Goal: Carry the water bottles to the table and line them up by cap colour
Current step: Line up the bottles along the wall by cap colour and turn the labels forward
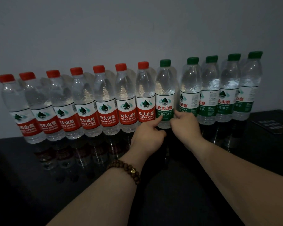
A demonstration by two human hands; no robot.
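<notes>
A row of water bottles stands on the glossy black table [31, 185] against the wall. Several red-capped bottles [104, 101] fill the left part, touching side by side. Several green-capped bottles [209, 90] stand at the right. One more green-capped bottle [165, 88] stands upright between the two groups, touching the last red one, with a small gap to its right. My left hand [147, 134] holds its lower left, index finger on the label and thumb at the base. My right hand [185, 124] grips its lower right side with curled fingers.
A plain grey wall [137, 30] runs right behind the bottles. A dark card or booklet [274, 126] lies flat on the table at the far right. A wooden bead bracelet [126, 170] circles my left wrist.
</notes>
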